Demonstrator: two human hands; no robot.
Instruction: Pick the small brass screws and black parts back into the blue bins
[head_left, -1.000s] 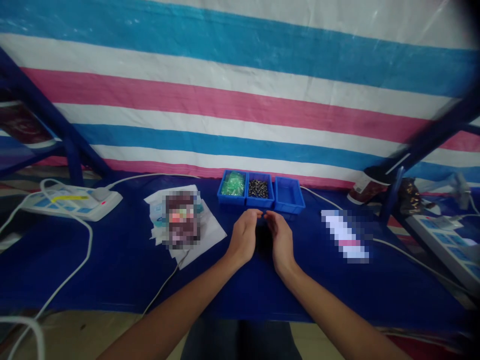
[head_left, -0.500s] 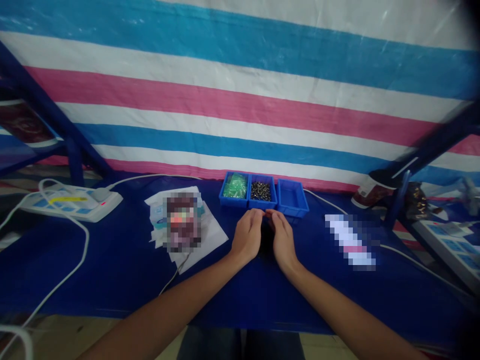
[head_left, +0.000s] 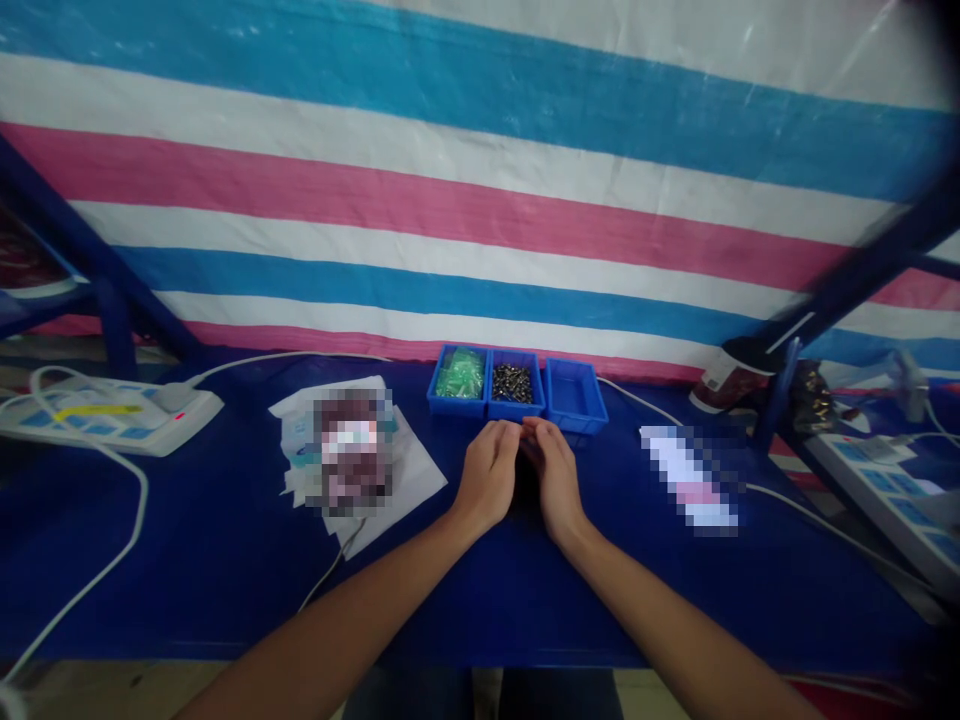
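Resting on or just above the dark blue surface (head_left: 517,610), the left hand (head_left: 486,478) and the right hand (head_left: 556,480) face each other palm to palm with a dark, narrow gap between them. The fingers (head_left: 508,438) of each hand lie pressed together side by side and curve inward, their tips touching or almost touching; whether anything is held between the palms cannot be told. In a row just beyond the hands stand the left bin (head_left: 459,406), holding green pieces (head_left: 461,374), the middle bin (head_left: 514,410), holding small dark metal pieces (head_left: 511,382), and the right bin (head_left: 575,392), set slightly apart from the middle one. All three are blue. White papers (head_left: 412,478) lie left of the hands, a pixelated patch (head_left: 352,450) covering part of them, with a power strip (head_left: 169,432) farther left. A dark red cup (head_left: 724,385) stands to the right, near the striped sheet (head_left: 480,205).
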